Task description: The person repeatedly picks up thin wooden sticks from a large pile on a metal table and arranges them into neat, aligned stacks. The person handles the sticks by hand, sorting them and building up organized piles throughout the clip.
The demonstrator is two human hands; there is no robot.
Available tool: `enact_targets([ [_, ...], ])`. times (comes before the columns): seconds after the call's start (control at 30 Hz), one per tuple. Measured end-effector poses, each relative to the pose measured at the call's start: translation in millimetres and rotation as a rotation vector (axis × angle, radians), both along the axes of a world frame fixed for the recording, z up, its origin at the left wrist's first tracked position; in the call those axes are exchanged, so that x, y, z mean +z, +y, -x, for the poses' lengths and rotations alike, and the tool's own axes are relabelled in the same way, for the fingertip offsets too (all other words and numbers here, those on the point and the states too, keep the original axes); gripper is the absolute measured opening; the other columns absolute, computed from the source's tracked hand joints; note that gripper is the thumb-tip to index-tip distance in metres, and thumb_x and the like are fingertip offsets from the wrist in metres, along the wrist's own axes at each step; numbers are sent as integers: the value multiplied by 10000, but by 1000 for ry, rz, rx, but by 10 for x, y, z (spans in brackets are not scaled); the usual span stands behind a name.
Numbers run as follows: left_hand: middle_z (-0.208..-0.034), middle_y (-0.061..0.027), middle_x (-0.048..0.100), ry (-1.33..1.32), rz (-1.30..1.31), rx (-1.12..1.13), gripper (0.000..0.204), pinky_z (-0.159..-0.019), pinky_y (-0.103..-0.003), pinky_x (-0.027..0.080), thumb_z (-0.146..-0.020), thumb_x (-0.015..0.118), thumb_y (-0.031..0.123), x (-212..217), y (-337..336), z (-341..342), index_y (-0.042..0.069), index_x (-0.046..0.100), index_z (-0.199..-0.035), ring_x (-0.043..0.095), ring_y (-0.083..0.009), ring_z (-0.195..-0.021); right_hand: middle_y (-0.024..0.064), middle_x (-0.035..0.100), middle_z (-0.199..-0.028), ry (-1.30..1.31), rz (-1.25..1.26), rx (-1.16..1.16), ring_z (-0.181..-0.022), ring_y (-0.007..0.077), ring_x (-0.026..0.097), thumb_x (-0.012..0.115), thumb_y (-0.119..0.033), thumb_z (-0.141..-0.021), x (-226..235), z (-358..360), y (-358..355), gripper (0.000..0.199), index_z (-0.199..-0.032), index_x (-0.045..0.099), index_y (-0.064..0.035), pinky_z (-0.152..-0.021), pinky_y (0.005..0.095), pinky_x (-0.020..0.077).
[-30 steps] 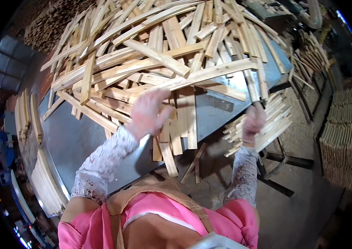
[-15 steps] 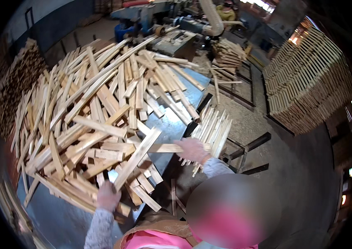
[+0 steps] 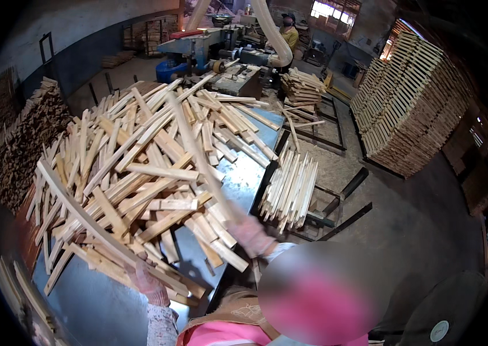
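Observation:
My left hand [image 3: 148,279] is at the near edge of a big heap of loose wooden strips [image 3: 166,144]. Its fingers are closed round the near part of a long, pale wooden strip [image 3: 91,222], which reaches away to the far left across the heap. My right hand [image 3: 251,235], to the right by the table edge, grips the near end of another long wooden strip [image 3: 198,155]. That strip is smeared by motion and slants up and away over the heap. Under the wood shows a shiny metal table [image 3: 91,305].
Right of the table lies a bundle of narrow strips [image 3: 290,187] on a black metal frame [image 3: 345,199]. A tall stack of slats [image 3: 411,109] stands farther right, another wood pile [image 3: 28,147] at left. Beyond the table are a blue machine [image 3: 183,52], a hose [image 3: 273,34] and a person [image 3: 290,36].
My right hand has moved left and nearer, from beside the narrow bundle, and its strip now points away. My left hand now holds a long strip pointing far left. The view has tilted up.

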State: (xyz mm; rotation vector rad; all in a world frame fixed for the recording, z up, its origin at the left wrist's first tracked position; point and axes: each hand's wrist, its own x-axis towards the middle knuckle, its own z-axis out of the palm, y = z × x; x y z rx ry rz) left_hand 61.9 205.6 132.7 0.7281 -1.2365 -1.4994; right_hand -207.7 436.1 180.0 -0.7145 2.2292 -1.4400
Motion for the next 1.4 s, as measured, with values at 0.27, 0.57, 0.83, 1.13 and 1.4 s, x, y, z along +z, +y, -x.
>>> enact_targets([
  [0.27,-1078,-95,676,2,-323,-26,562,-803,-411,597,-990,726,129,82,-475,-2296,4,458,-1468,673,-217,-909,248,585,-1381,723,-66,930,-1190,451,650,656,-257,-957,-1,-3844,-1681,564,-1488,556,-96,-906,517,601],
  [0.57,-1551,-323,515,-1798,-417,407,835,-1230,-499,382,-974,770,367,-366,380,-6160,-102,428,-1575,517,-432,-1416,184,731,-1140,558,-210,1459,-1064,416,707,662,-495,-977,-315,-5666,-2033,612,-1443,606,-103,-925,530,568],
  [0.83,-1559,-356,494,-1912,-120,606,796,-1249,-522,356,-1018,720,380,4,514,-6239,-122,427,-1562,490,-466,-1437,186,741,-1126,578,-300,1311,-1057,406,710,652,-511,-998,-217,-5139,-2460,618,-1465,626,-107,-898,522,574],
  [1.13,-1568,-392,471,-1782,52,563,760,-1270,-549,327,-1067,665,394,250,-645,-5450,-144,426,-1547,460,-504,-1460,273,680,-1261,666,-67,544,-1185,463,640,681,-443,-951,728,-2814,-4490,684,-1496,551,-50,-1034,549,506],
  [1.4,-1733,-282,315,-1057,169,590,799,-1300,-469,310,-1129,557,483,-907,-3677,-4699,-77,342,-1657,383,-391,-1571,243,686,-1375,586,-472,431,-1324,390,628,634,-700,-945,477,-1586,-6536,815,-1442,589,-56,-1092,484,493],
])
